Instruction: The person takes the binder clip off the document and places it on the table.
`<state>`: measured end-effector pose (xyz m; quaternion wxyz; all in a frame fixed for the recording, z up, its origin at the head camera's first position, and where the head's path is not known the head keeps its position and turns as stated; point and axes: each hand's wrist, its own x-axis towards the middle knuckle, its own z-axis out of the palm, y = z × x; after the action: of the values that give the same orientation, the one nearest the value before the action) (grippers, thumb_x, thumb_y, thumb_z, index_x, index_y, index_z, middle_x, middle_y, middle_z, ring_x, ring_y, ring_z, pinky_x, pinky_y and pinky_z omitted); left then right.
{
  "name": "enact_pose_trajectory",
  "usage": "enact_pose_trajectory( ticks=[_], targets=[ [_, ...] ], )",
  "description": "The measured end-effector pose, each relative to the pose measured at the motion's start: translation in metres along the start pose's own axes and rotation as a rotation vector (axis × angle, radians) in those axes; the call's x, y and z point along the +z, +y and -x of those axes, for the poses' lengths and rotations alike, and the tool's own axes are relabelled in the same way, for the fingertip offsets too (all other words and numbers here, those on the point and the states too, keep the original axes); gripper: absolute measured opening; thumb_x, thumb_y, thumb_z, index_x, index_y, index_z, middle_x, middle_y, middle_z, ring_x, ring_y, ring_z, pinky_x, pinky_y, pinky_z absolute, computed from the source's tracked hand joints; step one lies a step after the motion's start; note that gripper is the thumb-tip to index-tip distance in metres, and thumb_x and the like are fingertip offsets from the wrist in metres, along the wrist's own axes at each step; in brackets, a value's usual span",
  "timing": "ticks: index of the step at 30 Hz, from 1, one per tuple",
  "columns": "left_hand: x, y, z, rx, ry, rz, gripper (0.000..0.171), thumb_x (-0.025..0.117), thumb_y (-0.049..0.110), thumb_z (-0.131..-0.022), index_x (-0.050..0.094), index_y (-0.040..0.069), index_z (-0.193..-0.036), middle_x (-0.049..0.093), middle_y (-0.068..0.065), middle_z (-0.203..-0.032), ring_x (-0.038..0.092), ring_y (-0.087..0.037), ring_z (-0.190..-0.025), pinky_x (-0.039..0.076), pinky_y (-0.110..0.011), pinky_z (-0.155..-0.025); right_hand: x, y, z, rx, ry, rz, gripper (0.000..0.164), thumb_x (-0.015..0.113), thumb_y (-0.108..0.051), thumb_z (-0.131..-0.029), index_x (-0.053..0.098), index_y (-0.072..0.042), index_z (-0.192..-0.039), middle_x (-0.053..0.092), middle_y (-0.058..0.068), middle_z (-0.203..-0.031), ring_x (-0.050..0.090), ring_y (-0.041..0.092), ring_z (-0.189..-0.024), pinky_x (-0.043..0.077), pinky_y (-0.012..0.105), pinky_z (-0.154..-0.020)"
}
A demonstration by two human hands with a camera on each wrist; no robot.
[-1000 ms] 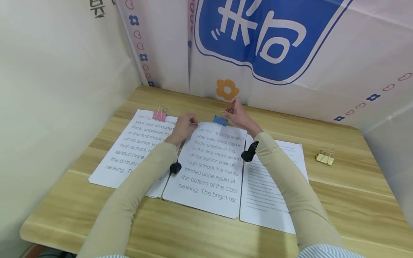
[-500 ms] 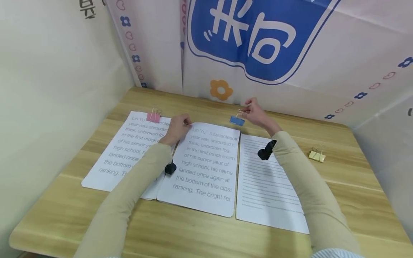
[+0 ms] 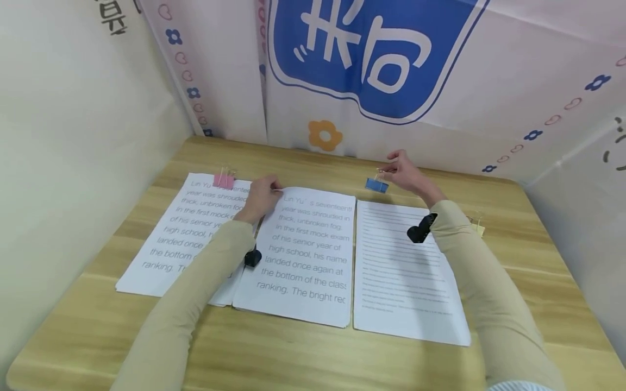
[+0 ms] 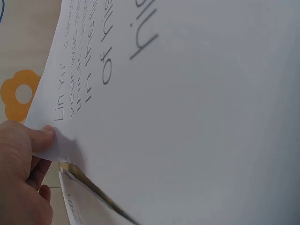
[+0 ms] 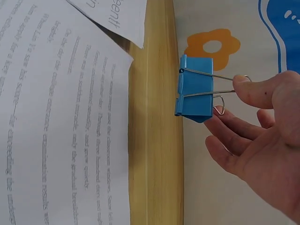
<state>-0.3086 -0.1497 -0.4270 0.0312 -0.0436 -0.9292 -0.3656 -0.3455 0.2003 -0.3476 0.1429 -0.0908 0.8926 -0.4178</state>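
My left hand [image 3: 263,196] pinches the upper left corner of the middle paper stack [image 3: 305,255]. In the left wrist view the thumb [image 4: 44,138] lies on top of the sheet, with fingers beneath. Beyond the top edge of the right paper stack [image 3: 401,271], my right hand [image 3: 408,172] holds a blue binder clip [image 3: 377,184] by its wire handles. The right wrist view shows the thumb on one handle of the blue clip [image 5: 196,89], its mouth facing the papers and touching no sheet.
A pink binder clip [image 3: 224,181] sits on the top edge of the left paper stack [image 3: 166,233]. A yellow binder clip [image 3: 476,228] lies on the wooden table [image 3: 293,353], partly behind the right sleeve. A printed wall sheet [image 3: 220,70] stands along the table's back edge.
My right hand has carried the blue binder clip rightward, from the middle stack's top edge to beyond the right stack. My left hand keeps its pinch on the corner. The head view has shifted slightly.
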Motion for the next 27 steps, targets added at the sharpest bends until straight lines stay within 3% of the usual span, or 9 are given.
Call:
enact_pose_trajectory(
  ticks=[17,27],
  targets=[
    [0.012,-0.009,-0.01,-0.009,-0.009,-0.005,0.012,0.058,0.005,-0.087,0.06,0.005,-0.098,0.064,-0.015,-0.102,0.059,-0.029,-0.099,0.05,-0.041,-0.089,-0.042,0.045,0.028,0.013,0.037,0.006,0.055,0.048,-0.007,-0.095,0.015,0.006,-0.137,0.045,0.033,-0.134,0.044,0.042,-0.125,0.037,0.05,-0.105],
    [0.013,-0.005,-0.011,-0.025,-0.014,-0.033,0.012,0.056,0.008,-0.089,0.059,0.006,-0.1,0.063,-0.014,-0.101,0.059,-0.029,-0.096,0.049,-0.041,-0.087,-0.066,0.064,0.041,0.054,0.085,0.022,0.058,0.049,-0.009,-0.095,0.014,0.006,-0.139,0.044,0.033,-0.136,0.044,0.043,-0.125,0.034,0.052,-0.107]
  ],
)
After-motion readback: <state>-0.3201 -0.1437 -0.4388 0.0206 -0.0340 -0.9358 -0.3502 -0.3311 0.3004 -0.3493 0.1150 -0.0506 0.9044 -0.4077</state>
